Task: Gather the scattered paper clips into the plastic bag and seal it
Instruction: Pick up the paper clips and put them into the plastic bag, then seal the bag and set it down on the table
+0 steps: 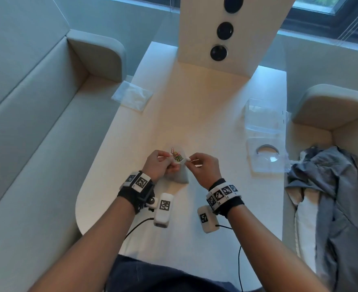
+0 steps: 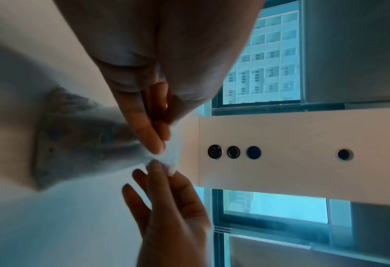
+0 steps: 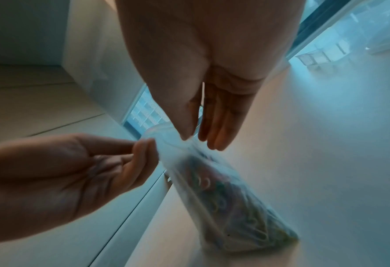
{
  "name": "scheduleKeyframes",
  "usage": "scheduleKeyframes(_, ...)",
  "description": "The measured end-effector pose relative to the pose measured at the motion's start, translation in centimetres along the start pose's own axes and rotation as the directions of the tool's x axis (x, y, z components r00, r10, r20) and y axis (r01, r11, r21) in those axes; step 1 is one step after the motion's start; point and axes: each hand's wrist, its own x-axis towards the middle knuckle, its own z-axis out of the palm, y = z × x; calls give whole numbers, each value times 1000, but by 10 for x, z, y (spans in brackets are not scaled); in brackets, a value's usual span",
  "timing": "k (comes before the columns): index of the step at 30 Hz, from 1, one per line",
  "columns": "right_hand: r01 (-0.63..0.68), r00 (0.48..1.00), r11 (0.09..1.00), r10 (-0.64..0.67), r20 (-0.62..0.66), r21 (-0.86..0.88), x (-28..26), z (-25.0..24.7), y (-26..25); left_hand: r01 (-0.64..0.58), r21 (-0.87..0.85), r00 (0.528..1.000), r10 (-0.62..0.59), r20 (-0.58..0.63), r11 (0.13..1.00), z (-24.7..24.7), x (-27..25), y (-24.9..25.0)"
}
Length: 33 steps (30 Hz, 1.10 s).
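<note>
- The plastic bag (image 1: 179, 171) is held a little above the table (image 1: 205, 106), near the front edge, so its weight hangs down and the paper clips (image 1: 177, 155) rest inside
- The left hand (image 1: 159, 165) pinches the left side of the bag mouth, and the right hand (image 1: 203, 165) pinches the right side
- I judge the two hands pull the mouth flat so that the seal strips can meet
- No loose clips are visible on the table, so it seems only sealing is left
</note>
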Motion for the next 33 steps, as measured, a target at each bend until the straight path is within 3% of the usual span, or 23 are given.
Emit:
scheduleKeyframes(1, 10, 1000, 1000, -9, -17, 24, 2, 1, 0, -37, 160, 998, 43, -34, 986, -6, 0, 1)
scheduleKeyframes(2, 32, 999, 999, -32, -18, 34, 2, 1, 0, -95, 380, 990, 127, -59, 920, -12, 1, 3)
scheduleKeyframes(4, 102, 995, 994, -103, 4, 31, 3, 1, -4, -212, 749, 936, 352, -29, 628, -21, 0, 9)
scheduleKeyframes(6, 170, 985, 985, -170, 22, 16, 3, 1, -9, -349, 859, 857, 499, 131, 374, -23, -2, 14)
scheduleKeyframes(7, 192, 981, 981, -192, 21, 12, 3, 2, -11, -401, 864, 829, 521, 202, 304, -21, -4, 17)
scheduleKeyframes(9, 210, 978, 978, -210, 9, 6, 4, 2, -15, -475, 843, 794, 535, 288, 253, -19, -4, 18)
scheduleKeyframes(12, 224, 975, 975, -224, 11, -9, 5, 3, -20, -567, 798, 725, 583, 366, 205, -16, 0, 16)
scheduleKeyframes(16, 180, 984, 984, -180, 9, 12, 7, 3, -23, -574, 797, 738, 541, 404, 188, -12, 9, 17)
scheduleKeyframes(19, 146, 989, 989, -146, 6, -4, 9, 4, -23, -609, 786, 689, 558, 462, 102, -16, 13, 17)
scheduleKeyframes(21, 140, 990, 990, -140, 29, 5, 13, 5, -23, -634, 764, 681, 557, 476, 123, -21, 17, 17)
scheduleKeyframes(27, 1, 999, 997, -5, 48, 73, 35, 6, -16, -609, 751, 758, 469, 454, 256, -43, 34, 23)
scheduleKeyframes(30, -175, 983, 956, 158, 91, 235, 46, 7, -9, -574, 745, 798, 437, 415, 341, -57, 46, 26)
scheduleKeyframes(33, -381, 924, 850, 336, 182, 363, 56, 17, -5, -515, 777, 832, 429, 352, 362, -68, 64, 30)
